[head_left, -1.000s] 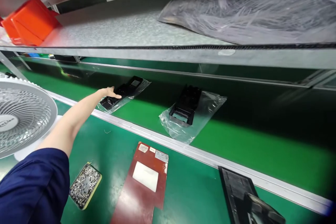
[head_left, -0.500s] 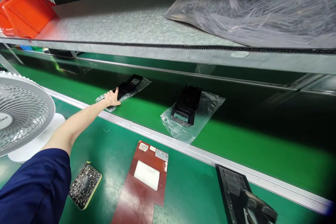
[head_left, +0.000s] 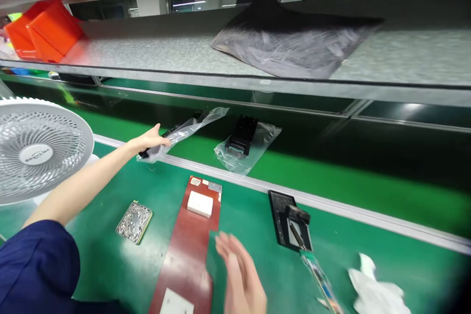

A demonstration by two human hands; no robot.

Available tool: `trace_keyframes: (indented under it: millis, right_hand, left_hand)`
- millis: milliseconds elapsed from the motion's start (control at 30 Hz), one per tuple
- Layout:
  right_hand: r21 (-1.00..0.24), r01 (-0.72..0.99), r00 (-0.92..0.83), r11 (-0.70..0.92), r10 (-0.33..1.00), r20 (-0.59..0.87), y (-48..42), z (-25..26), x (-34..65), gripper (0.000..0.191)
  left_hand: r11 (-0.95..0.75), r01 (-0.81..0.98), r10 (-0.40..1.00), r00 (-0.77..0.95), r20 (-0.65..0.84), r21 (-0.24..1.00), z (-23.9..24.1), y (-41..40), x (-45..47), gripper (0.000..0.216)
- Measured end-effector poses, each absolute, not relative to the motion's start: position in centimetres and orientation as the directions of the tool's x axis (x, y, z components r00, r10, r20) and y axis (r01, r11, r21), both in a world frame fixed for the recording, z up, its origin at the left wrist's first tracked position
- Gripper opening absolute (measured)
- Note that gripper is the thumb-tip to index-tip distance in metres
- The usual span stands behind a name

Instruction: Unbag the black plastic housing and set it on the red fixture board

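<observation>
The left hand [head_left: 149, 138] is stretched out far over the metal rail [head_left: 257, 187] that divides the green desk [head_left: 253, 265] from the belt [head_left: 331, 181]. Its fingers are closed around the near end of a black part in a clear bag [head_left: 184, 130], thumb on top, and the bagged part is raised off the belt, slanting up and away toward the underside of the shelf [head_left: 165, 49]. The loose end of the bag trails past the far end of the part.

The right hand [head_left: 241, 274] hovers low at the desk's near edge, fingers spread and empty, blurred; it overlaps the right edge of the red board [head_left: 187, 250] but whether it touches it cannot be told.

A second bagged part [head_left: 245, 144] lies on the belt just right of the lifted one. On the desk, a tray of screws [head_left: 134, 216] sits left of the red board, and a black fixture [head_left: 290, 221] lies to its right near the rail, with a white cloth [head_left: 371, 289] toward the near right corner. A white fan [head_left: 39, 149] stands at the desk's left edge. An orange bin [head_left: 47, 29] and a plastic sheet [head_left: 290, 39] rest on the shelf.
</observation>
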State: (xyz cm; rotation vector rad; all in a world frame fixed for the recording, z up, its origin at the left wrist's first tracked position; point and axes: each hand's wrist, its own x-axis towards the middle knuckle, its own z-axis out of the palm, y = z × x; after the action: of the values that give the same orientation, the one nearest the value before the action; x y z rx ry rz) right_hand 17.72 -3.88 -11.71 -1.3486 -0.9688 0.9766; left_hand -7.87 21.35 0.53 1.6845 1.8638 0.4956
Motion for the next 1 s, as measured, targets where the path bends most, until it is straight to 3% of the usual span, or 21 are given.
trace_keyframes:
  millis: [33,67,100,167,300,400,567,667,833,933,1000]
  right_hand:
    - [-0.925,-0.378,0.223,0.027,0.973,-0.062,-2.1,-11.0,17.1,0.079]
    - [-0.744,-0.668,0.120,-0.030,0.982,-0.147,-0.6,-10.5,16.7,0.090]
    - [-0.658,-0.750,0.059,-0.068,0.984,-0.168,0.5,-10.0,16.3,0.096]
    - [-0.559,-0.824,0.016,-0.090,0.983,-0.183,1.2,-9.6,15.8,0.100]
    - [-0.488,-0.870,0.139,0.074,0.985,-0.099,-2.4,-9.6,14.3,0.076]
    - [-0.501,-0.850,0.246,0.162,0.963,-0.107,-5.6,-9.5,13.4,0.075]
    - [-0.621,-0.775,0.397,0.120,0.856,-0.330,-7.3,-9.3,13.0,0.074]
    - [-0.621,-0.773,0.468,0.131,0.778,-0.419,-7.4,-8.7,12.5,0.067]
    - [-0.621,-0.781,0.471,0.064,0.714,-0.518,-7.2,-5.8,11.0,0.015]
    - [-0.618,-0.780,0.368,-0.095,0.729,-0.577,-6.6,-3.9,9.5,0.017]
    - [-0.607,-0.767,0.275,-0.206,0.751,-0.601,-6.0,-3.1,8.1,0.023]
  left_hand:
    - [0.095,0.774,0.989,-0.002,-0.149,0.626,0.6,18.4,-7.8,0.105]
    - [0.060,0.779,0.990,0.031,-0.134,0.624,0.4,15.2,-7.7,0.109]
    - [0.005,0.786,0.991,0.080,-0.110,0.618,0.0,12.0,-7.6,0.109]
    - [-0.145,0.841,0.988,0.155,0.023,0.522,-1.8,5.5,-7.3,0.103]
    - [-0.417,0.880,0.870,0.315,0.380,0.226,-7.1,-4.8,-5.9,0.099]
    - [-0.456,0.881,0.813,0.353,0.463,0.129,-10.1,-9.0,-5.2,0.102]
    - [-0.551,0.833,0.748,0.467,0.472,0.048,-11.6,-12.2,-6.4,0.104]
    - [-0.619,0.770,0.733,0.496,0.466,0.156,-11.2,-13.3,-8.5,0.094]
    - [-0.517,0.668,0.840,0.275,0.467,0.535,-9.6,-12.1,-13.6,0.067]
    - [-0.308,0.432,0.946,0.236,0.223,0.848,-9.1,-9.7,-16.0,0.050]
    - [-0.104,0.162,0.931,0.364,0.039,0.981,-9.1,-7.7,-16.5,0.051]
